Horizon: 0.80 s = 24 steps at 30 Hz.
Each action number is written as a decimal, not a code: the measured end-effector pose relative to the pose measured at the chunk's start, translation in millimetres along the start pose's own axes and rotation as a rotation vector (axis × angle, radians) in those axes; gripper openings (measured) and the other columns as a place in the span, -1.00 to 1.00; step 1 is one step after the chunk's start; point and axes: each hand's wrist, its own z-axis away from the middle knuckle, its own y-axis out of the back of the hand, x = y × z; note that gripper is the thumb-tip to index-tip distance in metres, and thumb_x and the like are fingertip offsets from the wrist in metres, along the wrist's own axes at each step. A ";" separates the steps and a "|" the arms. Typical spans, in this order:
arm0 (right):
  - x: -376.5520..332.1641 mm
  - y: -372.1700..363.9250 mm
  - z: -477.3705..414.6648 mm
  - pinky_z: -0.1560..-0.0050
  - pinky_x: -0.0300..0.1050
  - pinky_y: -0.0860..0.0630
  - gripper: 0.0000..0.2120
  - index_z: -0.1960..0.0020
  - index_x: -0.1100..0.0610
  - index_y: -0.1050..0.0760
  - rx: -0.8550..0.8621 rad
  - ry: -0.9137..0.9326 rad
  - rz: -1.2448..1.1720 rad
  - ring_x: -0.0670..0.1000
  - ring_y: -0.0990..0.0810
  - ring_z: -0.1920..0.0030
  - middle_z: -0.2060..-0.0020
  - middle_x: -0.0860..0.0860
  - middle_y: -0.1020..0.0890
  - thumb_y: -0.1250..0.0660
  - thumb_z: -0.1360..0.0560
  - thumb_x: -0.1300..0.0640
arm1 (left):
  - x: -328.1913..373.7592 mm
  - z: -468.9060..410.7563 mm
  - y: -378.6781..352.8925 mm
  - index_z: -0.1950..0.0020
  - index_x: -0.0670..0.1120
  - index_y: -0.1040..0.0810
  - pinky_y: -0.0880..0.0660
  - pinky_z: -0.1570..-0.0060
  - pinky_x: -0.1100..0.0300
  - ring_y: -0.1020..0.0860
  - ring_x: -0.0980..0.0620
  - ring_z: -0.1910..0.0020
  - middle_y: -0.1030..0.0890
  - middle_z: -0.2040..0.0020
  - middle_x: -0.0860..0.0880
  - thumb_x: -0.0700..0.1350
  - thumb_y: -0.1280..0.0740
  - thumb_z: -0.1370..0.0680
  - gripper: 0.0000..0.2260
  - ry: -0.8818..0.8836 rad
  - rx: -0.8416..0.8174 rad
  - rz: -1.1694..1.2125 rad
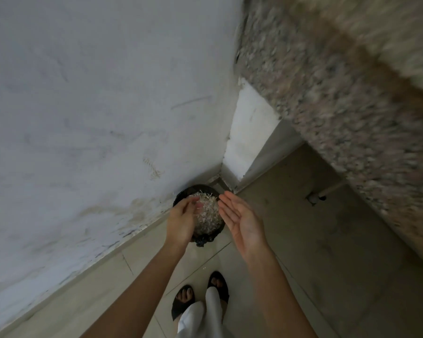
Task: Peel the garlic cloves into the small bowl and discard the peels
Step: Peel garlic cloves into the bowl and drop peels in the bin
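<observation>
Garlic peels (208, 212) in black bin (197, 190), floor corner.
Left grip (181, 217) and right grip (239, 219), both released and empty, hover at the bin's mouth, likely so last scraps drop inside; peels heap to its rim. Small bowl and cloves not visible.

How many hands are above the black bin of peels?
2. The left hand is over the left side of the bin, by the wall; the right hand, palm up, is over its right edge. None seems hidden.
</observation>
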 end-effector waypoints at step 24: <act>-123.9 300.4 516.1 0.11 -0.25 -0.60 -0.78 -0.04 0.25 -0.63 0.915 0.759 -0.405 0.04 -0.70 0.09 0.08 0.20 -0.71 -0.21 -0.60 0.37 | 162.9 499.2 -229.1 0.09 -0.16 -0.62 -0.53 0.18 0.37 -0.64 0.14 0.22 -0.69 0.19 -0.07 -0.30 -0.21 -0.61 -0.79 -0.174 -1.217 -0.116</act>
